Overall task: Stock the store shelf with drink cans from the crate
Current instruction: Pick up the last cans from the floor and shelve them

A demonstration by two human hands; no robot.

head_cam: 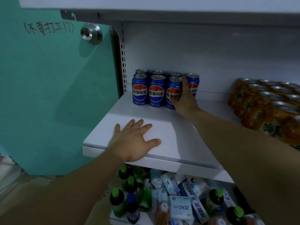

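Blue cola cans (156, 93) stood upright in a tight block at the back of the white shelf (175, 132), about 12 o'clock from the middle of the view. Three made the front row, three tops showed behind them, and a seventh can (193, 83) stood at the right end. At 9 o'clock a teal panel (48, 95) with a round metal lock (91, 34) closed off the shelf's left side. At 7 o'clock of the block the left grip (133, 140) lay flat on the shelf's front edge, fingers spread and holding nothing, apparently as a brace. At the block's 3 o'clock end the right grip (185, 101) was on the third front can (172, 88), with fingers curled across its label and one digit upright between it and the seventh can. It looked like seating or squaring up. Farther out at 3 o'clock, well apart from the blue block, orange cans (263, 111) filled the shelf in deep rows. Bare shelf lay in front of the blue cans and between the two blocks, so I judged the stocking begun but far from finished. No crate showed, so how many cans remained could not be told. Bottles and packets (178, 207) sat on the level below, at 6 o'clock.
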